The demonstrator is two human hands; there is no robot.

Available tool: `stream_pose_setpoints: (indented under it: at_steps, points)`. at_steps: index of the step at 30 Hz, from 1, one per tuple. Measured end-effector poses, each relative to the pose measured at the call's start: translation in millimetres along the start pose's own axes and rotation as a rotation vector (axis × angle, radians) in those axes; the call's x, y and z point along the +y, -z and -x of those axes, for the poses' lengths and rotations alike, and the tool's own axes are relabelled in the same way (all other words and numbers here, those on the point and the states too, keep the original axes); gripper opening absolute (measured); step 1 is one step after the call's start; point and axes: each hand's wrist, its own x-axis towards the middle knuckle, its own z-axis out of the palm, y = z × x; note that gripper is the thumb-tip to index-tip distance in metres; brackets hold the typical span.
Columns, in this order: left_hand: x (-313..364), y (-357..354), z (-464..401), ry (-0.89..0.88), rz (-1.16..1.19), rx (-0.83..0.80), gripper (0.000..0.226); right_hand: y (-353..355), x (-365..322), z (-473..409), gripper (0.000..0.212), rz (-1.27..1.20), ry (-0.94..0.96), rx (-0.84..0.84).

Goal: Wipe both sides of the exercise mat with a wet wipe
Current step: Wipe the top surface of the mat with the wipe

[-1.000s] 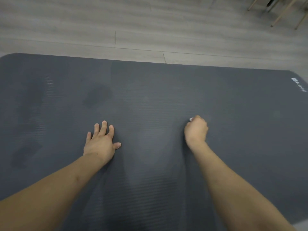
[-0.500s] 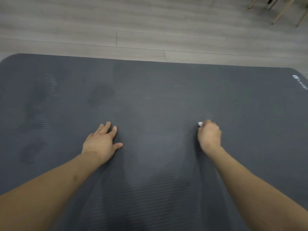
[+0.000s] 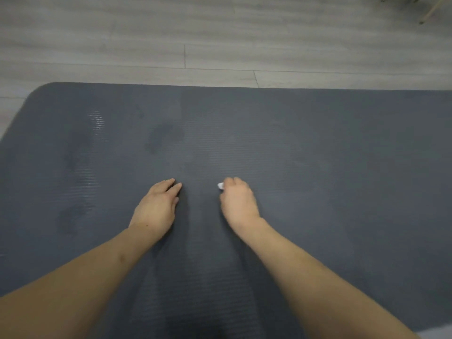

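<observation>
A dark grey ribbed exercise mat [image 3: 330,167] lies flat on the floor and fills most of the view. Damp darker patches show on its left half. My left hand [image 3: 157,206] rests palm down on the mat near the middle, fingers together and holding nothing. My right hand [image 3: 238,204] is closed into a fist pressed on the mat just right of the left hand. A small white bit of wet wipe [image 3: 220,185] sticks out at its fingertips; the remainder of the wipe is hidden inside the fist.
Light grey wood-plank floor [image 3: 220,40] runs beyond the mat's far edge. Wooden furniture legs [image 3: 430,8] stand at the top right corner. The mat's rounded far-left corner [image 3: 41,91] is in view.
My right hand has slid left across the mat with the wipe, ending close to my left hand. The view has shifted right, so the mat's logo corner is out of frame.
</observation>
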Motion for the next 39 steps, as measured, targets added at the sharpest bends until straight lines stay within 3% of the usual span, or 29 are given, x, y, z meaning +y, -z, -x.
stream_pose_setpoints:
  at_steps: [5,9,11,14,17,21,25,28,33,37,39]
  points:
    - [18.9,-10.0,13.1,0.087,-0.104,0.025,0.051,57.3,143.6,0.2,0.012,0.088,-0.426,0.138]
    - [20.9,-12.8,10.4,0.115,-0.144,-0.02,0.053,39.1,103.8,-6.3,0.02,0.024,-0.558,0.177]
    - [19.6,-8.7,9.3,0.109,-0.14,-0.046,0.054,10.7,41.4,-5.7,0.015,-0.057,-0.504,0.169]
    - [13.9,0.9,7.5,0.073,-0.123,-0.119,0.056,-29.4,-63.8,7.5,0.014,-0.138,-0.238,0.091]
    - [5.2,7.9,3.4,0.023,-0.111,-0.183,0.059,-32.8,-94.6,12.4,0.019,-0.177,-0.075,0.006]
    - [2.0,6.2,1.9,-0.004,-0.145,-0.181,0.06,-3.9,-2.6,13.5,0.02,-0.012,-0.035,0.0]
    - [6.1,-1.9,4.7,0.029,-0.124,-0.132,0.058,53.9,152.6,11.8,0.008,0.183,-0.404,0.083]
    - [9.4,-3.1,8.1,0.045,-0.128,-0.121,0.058,72.0,195.6,13.0,0.017,0.165,-0.634,0.173]
    - [19.6,-4.5,11.1,0.088,-0.121,-0.113,0.064,27.3,94.2,10.1,0.015,-0.022,-0.569,0.166]
    - [21.2,-7.8,12.4,0.077,-0.131,-0.146,0.07,-16.0,-31.9,26.7,0.016,-0.091,-0.184,0.066]
    - [19.7,-6.2,14.7,0.064,-0.182,-0.152,0.063,-17.2,-44.6,32.1,0.016,-0.099,-0.048,-0.077]
